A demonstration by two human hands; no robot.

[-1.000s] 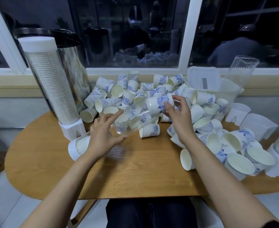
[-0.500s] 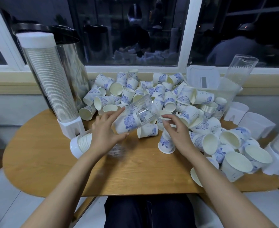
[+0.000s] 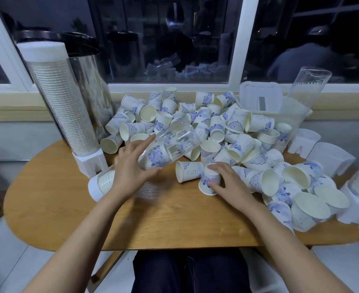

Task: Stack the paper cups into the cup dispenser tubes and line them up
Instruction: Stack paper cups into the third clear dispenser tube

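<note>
Down from the tube's mouth, my right hand (image 3: 231,182) has dropped onto an upturned cup (image 3: 207,178) on the table (image 3: 174,218) and curls round it, next for loading. My left hand (image 3: 130,166) grips the tilted, partly loaded tube (image 3: 174,140); beyond it the pile (image 3: 216,125) waits.

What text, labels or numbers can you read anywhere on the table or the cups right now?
Nothing can be read as words or numbers.
On the lying cup: faint lines of small dark lettering, too small to read.
On other cups in the pile: the same tiny lettering, unreadable.
On the window frame: a small dark mark, too blurred to read.
On the white lid: a grey strip, no readable text.
</note>
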